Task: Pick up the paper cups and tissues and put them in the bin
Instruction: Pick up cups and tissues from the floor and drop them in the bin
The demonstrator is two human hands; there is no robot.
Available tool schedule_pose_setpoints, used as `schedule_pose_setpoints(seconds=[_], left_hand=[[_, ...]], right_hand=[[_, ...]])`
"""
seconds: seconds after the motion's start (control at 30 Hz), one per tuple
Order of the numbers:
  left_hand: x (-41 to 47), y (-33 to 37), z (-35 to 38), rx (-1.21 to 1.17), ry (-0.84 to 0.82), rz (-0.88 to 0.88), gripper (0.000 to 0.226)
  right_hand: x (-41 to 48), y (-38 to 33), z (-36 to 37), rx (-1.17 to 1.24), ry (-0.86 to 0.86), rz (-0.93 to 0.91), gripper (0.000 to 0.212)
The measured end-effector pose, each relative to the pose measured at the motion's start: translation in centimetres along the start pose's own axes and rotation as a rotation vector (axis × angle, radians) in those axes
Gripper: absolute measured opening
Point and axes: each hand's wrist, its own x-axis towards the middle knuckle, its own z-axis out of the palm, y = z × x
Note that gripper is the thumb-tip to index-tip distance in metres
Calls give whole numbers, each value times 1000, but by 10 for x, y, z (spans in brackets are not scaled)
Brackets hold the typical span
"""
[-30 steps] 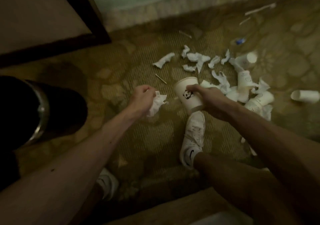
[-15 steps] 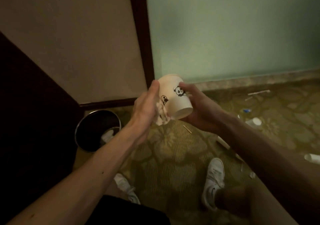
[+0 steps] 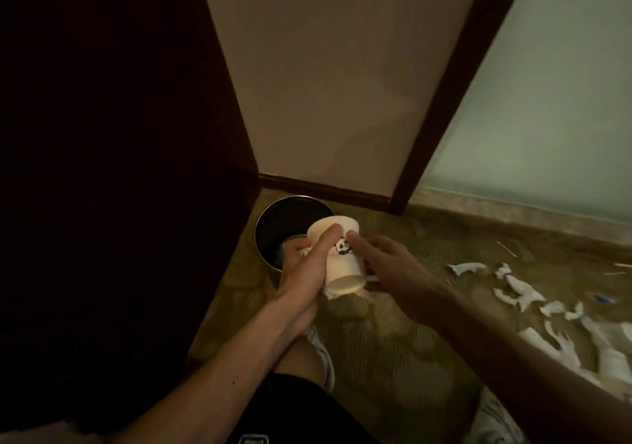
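left hand (image 3: 301, 277) grip wrapped round tilted panda paper cup (image 3: 342, 264), bin (image 3: 284, 216) at cup's 11 o'clock; right hand (image 3: 393, 265) fingers straight, holding nothing, at 3 o'clock.

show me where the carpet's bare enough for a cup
Bare carpet lies between the bin and the green wall's skirting, and along the dark panel on your side of the bin. The right is crowded with torn tissues. Your left hand grips the paper cup.
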Motion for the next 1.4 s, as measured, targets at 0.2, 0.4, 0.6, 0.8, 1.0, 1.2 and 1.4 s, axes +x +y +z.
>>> schedule_pose_setpoints(seconds=[0.2, 0.4, 0.6, 0.8, 1.0, 1.2, 1.4], left_hand=[[88, -9, -35, -9, 36, -80, 72], [177, -13, -47, 168, 196, -3, 47], [248, -30, -55, 319, 251, 34, 37], [295, -43, -61, 453, 294, -27, 59], [307, -50, -79, 646, 193, -57, 60], [294, -25, -88, 892, 119, 28, 53], [251, 12, -68, 1194, 72, 260, 35]], right_hand=[[87, 21, 34, 224, -24, 226, 44], [177, 40, 52, 40, 135, 239, 33], [254, 77, 65, -60, 227, 251, 39], [303, 104, 69, -201, 198, 183, 26], [305, 119, 72, -223, 60, 239, 46], [296, 92, 61, -386, -43, 188, 51], [260, 58, 47, -463, -147, 113, 58]])
